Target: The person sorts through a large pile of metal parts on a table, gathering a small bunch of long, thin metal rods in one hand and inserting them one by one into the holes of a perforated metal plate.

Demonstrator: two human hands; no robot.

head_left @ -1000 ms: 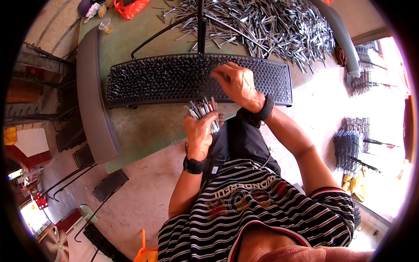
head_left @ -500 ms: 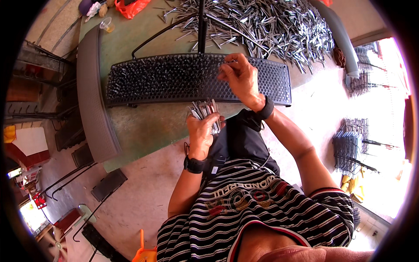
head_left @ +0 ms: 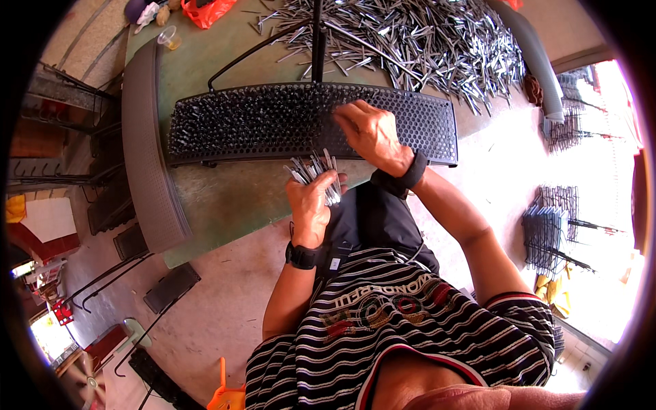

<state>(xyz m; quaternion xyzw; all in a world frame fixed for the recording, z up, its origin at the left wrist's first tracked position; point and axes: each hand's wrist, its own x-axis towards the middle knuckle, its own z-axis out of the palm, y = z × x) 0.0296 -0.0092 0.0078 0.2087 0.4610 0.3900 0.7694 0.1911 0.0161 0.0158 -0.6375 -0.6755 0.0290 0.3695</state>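
A bundle of thin silvery metal strips [head_left: 317, 167] fans out from my left hand [head_left: 309, 205], which is closed around it just below the near edge of a dark perforated panel [head_left: 427, 130]. Over the middle of that panel is my right hand [head_left: 374, 139], its fingers bent and pressed together. The fingertips are blurred, so whatever they may pinch does not show. Many small upright dark pieces [head_left: 232, 123] crowd the holes on the panel's left and middle parts. Toward the right, bare round holes show.
A large heap of loose metal strips [head_left: 424, 41] covers the far side of the green table [head_left: 212, 222]. A black metal frame [head_left: 318, 55] rises behind the panel. Curved grey panels [head_left: 147, 150] lie at left, beside a plastic cup [head_left: 169, 37]. Wire racks [head_left: 547, 225] stand at right.
My right hand has moved slightly down and left over the panel. My left hand, still gripping the strips, has shifted a little left.
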